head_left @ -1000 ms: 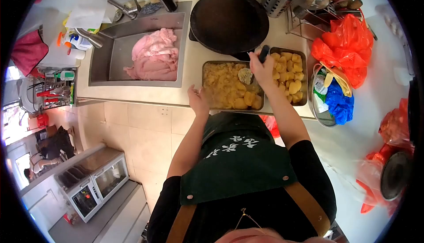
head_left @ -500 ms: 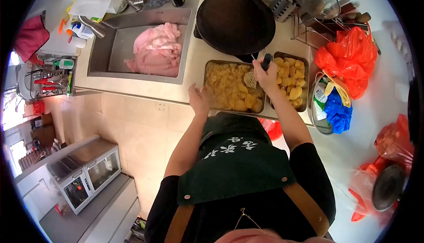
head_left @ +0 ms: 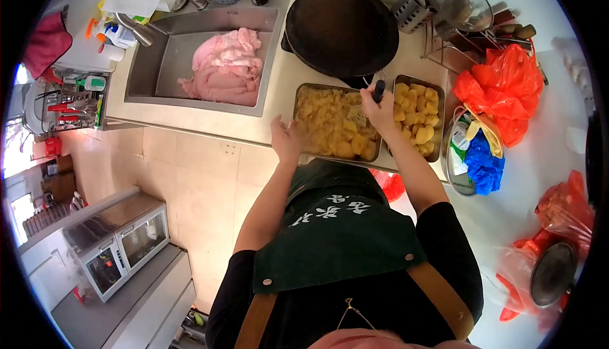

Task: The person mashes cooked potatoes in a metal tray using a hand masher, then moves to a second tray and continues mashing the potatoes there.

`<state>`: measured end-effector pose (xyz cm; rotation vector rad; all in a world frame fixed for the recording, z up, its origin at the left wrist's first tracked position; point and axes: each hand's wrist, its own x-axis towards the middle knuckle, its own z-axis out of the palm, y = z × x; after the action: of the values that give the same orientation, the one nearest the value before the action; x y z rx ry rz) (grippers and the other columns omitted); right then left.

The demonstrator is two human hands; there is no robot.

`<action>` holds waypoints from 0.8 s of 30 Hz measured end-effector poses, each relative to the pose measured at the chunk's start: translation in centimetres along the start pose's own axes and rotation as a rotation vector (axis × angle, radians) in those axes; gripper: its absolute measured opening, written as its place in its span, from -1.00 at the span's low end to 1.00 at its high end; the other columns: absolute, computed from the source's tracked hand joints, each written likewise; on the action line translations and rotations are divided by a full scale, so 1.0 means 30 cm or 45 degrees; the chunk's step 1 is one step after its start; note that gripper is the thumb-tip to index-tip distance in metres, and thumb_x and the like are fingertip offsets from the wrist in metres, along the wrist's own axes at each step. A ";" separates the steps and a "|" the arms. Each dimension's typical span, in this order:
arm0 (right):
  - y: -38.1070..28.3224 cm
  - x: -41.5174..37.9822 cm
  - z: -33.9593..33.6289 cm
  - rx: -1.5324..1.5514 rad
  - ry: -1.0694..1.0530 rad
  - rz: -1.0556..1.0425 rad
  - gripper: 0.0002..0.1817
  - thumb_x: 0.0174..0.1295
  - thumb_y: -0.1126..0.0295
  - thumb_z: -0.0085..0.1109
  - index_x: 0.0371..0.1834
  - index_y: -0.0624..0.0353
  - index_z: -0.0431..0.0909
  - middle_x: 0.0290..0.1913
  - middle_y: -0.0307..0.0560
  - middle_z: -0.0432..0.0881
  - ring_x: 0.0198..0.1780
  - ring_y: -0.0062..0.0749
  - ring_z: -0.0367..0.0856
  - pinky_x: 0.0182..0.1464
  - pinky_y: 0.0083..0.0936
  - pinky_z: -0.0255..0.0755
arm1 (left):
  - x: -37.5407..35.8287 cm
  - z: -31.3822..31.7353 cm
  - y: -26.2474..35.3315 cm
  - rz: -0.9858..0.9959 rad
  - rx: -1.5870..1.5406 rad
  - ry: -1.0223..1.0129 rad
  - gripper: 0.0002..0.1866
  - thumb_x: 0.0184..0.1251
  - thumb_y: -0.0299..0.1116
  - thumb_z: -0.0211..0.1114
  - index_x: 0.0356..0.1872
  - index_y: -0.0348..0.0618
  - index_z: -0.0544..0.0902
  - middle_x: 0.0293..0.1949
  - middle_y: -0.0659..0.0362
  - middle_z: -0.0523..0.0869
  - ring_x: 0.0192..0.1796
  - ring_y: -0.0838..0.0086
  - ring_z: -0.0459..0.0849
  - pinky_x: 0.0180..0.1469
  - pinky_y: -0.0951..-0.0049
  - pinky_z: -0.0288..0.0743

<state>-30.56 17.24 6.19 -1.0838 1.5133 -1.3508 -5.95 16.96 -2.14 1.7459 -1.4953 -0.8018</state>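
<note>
A metal tray point(head_left: 295, 103) holds yellow potato, mashed on its left and in whole chunks at the lower right. My right hand point(head_left: 379, 112) is wrapped round the black handle of a masher point(head_left: 379, 90), whose head is down in the potato on the tray's right side. At the tray's left edge is my left hand point(head_left: 285, 138), its fingers apart and holding nothing; whether it touches the rim I cannot tell. Close on the right, a second tray point(head_left: 440, 105) contains several unmashed potato pieces.
Behind the trays sits a large black pan point(head_left: 341, 30). The sink point(head_left: 171, 70) at the left holds pink meat point(head_left: 228, 69). Red bags point(head_left: 498, 89), a bowl with a blue bag point(head_left: 485, 164) and a utensil rack point(head_left: 438, 45) stand at the right.
The masher head has sunk lower into the potato, and my right hand has moved slightly left. My left hand stays beside the tray. The whole view has shifted a little.
</note>
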 end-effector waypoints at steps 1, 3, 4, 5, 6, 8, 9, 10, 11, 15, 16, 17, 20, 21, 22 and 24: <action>-0.006 0.003 -0.010 -0.012 -0.001 0.007 -0.69 0.32 0.42 0.01 -0.60 0.08 0.23 -0.71 -0.36 0.19 -0.66 -0.65 0.06 -0.56 -0.51 -0.06 | 0.001 -0.002 -0.002 0.015 -0.011 -0.002 -0.58 0.27 -0.33 0.19 0.11 -0.24 0.38 -0.29 0.01 0.53 -0.28 0.15 0.54 -0.20 0.27 0.42; -0.050 0.014 0.002 0.109 0.099 -0.047 -0.68 0.33 0.42 0.00 -0.62 0.07 0.23 -0.74 -0.35 0.21 -0.69 -0.67 0.09 -0.60 -0.53 -0.02 | -0.005 -0.008 -0.002 0.034 -0.028 -0.012 -0.58 0.27 -0.33 0.20 0.11 -0.24 0.38 -0.29 0.01 0.53 -0.28 0.15 0.54 -0.20 0.27 0.42; -0.102 0.022 0.013 0.157 0.109 -0.055 -0.67 0.32 0.43 0.00 -0.63 0.07 0.24 -0.74 -0.35 0.22 -0.70 -0.67 0.11 -0.61 -0.54 -0.01 | -0.012 -0.012 0.001 0.016 -0.023 -0.016 -0.58 0.28 -0.33 0.19 0.11 -0.24 0.38 -0.29 0.01 0.53 -0.28 0.16 0.54 -0.20 0.27 0.42; -0.129 0.036 0.016 0.206 0.122 -0.070 -0.67 0.32 0.43 0.01 -0.64 0.07 0.24 -0.75 -0.35 0.23 -0.71 -0.68 0.12 -0.62 -0.55 0.01 | -0.009 -0.013 0.009 0.006 -0.022 -0.018 -0.58 0.28 -0.33 0.19 0.12 -0.24 0.38 -0.29 0.01 0.53 -0.28 0.16 0.55 -0.20 0.28 0.42; -0.111 0.060 0.016 0.144 0.122 -0.096 -0.69 0.31 0.43 0.03 -0.62 0.08 0.26 -0.74 -0.34 0.27 -0.71 -0.68 0.16 -0.63 -0.56 0.05 | -0.004 -0.010 0.016 -0.001 -0.022 -0.019 -0.58 0.28 -0.32 0.19 0.12 -0.24 0.38 -0.29 0.01 0.53 -0.29 0.17 0.55 -0.21 0.28 0.42; -0.079 0.098 0.033 0.178 0.166 -0.075 -0.71 0.30 0.43 0.04 -0.61 0.09 0.27 -0.74 -0.33 0.28 -0.71 -0.67 0.17 -0.63 -0.57 0.06 | -0.001 -0.012 0.024 0.029 -0.027 -0.030 -0.63 0.33 -0.36 0.15 0.09 -0.27 0.37 -0.32 0.06 0.49 -0.32 0.28 0.48 -0.25 0.34 0.39; -0.063 0.107 0.050 0.195 0.187 -0.058 -0.71 0.29 0.43 0.05 -0.60 0.10 0.28 -0.74 -0.33 0.28 -0.71 -0.67 0.18 -0.63 -0.57 0.06 | -0.005 -0.014 0.022 0.038 -0.026 -0.037 -0.66 0.36 -0.38 0.12 0.08 -0.29 0.36 -0.34 0.09 0.46 -0.34 0.34 0.45 -0.28 0.37 0.38; -0.029 0.112 0.067 0.164 0.246 -0.059 -0.73 0.28 0.43 0.06 -0.59 0.11 0.30 -0.75 -0.30 0.29 -0.72 -0.65 0.19 -0.63 -0.57 0.06 | -0.006 -0.012 0.018 0.041 -0.040 -0.032 -0.65 0.36 -0.38 0.13 0.08 -0.29 0.36 -0.34 0.09 0.46 -0.35 0.34 0.45 -0.28 0.37 0.38; -0.008 0.111 0.067 0.135 0.246 -0.049 -0.73 0.28 0.43 0.06 -0.59 0.11 0.30 -0.75 -0.29 0.29 -0.73 -0.64 0.19 -0.64 -0.56 0.07 | -0.007 -0.010 0.014 0.041 -0.053 -0.026 -0.65 0.36 -0.38 0.13 0.09 -0.29 0.36 -0.34 0.09 0.46 -0.35 0.34 0.45 -0.28 0.37 0.38; -0.017 0.119 0.054 0.179 0.182 -0.014 -0.73 0.29 0.43 0.05 -0.59 0.11 0.28 -0.76 -0.27 0.29 -0.75 -0.61 0.21 -0.67 -0.55 0.11 | -0.002 -0.005 0.012 0.031 -0.018 -0.010 -0.66 0.35 -0.39 0.13 0.08 -0.30 0.36 -0.35 0.10 0.46 -0.37 0.35 0.44 -0.28 0.38 0.37; -0.030 0.123 0.050 0.226 0.140 -0.001 -0.73 0.29 0.43 0.04 -0.59 0.10 0.28 -0.76 -0.27 0.29 -0.76 -0.61 0.21 -0.68 -0.54 0.12 | 0.002 0.000 0.013 0.007 -0.040 -0.009 -0.63 0.32 -0.37 0.15 0.10 -0.28 0.37 -0.35 0.09 0.48 -0.35 0.30 0.47 -0.27 0.35 0.39; -0.038 0.124 0.052 0.298 0.139 -0.011 -0.73 0.29 0.43 0.04 -0.59 0.10 0.28 -0.76 -0.27 0.29 -0.76 -0.61 0.22 -0.68 -0.54 0.13 | 0.001 0.001 0.008 -0.023 -0.057 -0.007 -0.60 0.30 -0.35 0.18 0.11 -0.27 0.38 -0.35 0.07 0.50 -0.34 0.26 0.50 -0.26 0.32 0.41; -0.114 0.119 0.111 0.471 0.150 -0.005 -0.73 0.29 0.43 0.03 -0.58 0.11 0.27 -0.75 -0.25 0.30 -0.76 -0.60 0.21 -0.69 -0.53 0.15 | -0.010 -0.016 0.018 -0.022 -0.068 -0.012 -0.63 0.32 -0.38 0.15 0.10 -0.29 0.37 -0.35 0.08 0.48 -0.35 0.30 0.47 -0.27 0.35 0.39; -0.108 0.130 0.132 0.420 0.168 -0.014 -0.73 0.29 0.43 0.03 -0.58 0.11 0.27 -0.75 -0.25 0.30 -0.76 -0.60 0.21 -0.69 -0.53 0.15 | -0.007 -0.016 0.028 0.002 -0.072 -0.017 -0.65 0.35 -0.40 0.13 0.09 -0.30 0.36 -0.35 0.09 0.45 -0.35 0.34 0.43 -0.28 0.38 0.37; -0.093 0.147 0.150 0.367 0.186 -0.023 -0.73 0.29 0.43 0.03 -0.58 0.11 0.27 -0.75 -0.25 0.30 -0.76 -0.60 0.21 -0.69 -0.53 0.16 | -0.005 -0.016 0.029 0.011 -0.065 -0.018 -0.65 0.35 -0.40 0.13 0.09 -0.30 0.36 -0.34 0.09 0.45 -0.35 0.34 0.43 -0.28 0.37 0.37; -0.054 0.167 0.175 0.250 0.240 0.022 -0.74 0.30 0.44 0.02 -0.58 0.10 0.28 -0.76 -0.24 0.30 -0.77 -0.59 0.21 -0.69 -0.52 0.17 | -0.007 -0.017 0.026 0.024 -0.051 -0.017 -0.65 0.35 -0.40 0.13 0.09 -0.30 0.35 -0.34 0.09 0.45 -0.34 0.34 0.43 -0.28 0.37 0.37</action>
<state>-26.92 10.82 7.16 -0.8379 1.4825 -1.5893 -6.01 17.14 -1.21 1.6981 -1.4926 -0.8296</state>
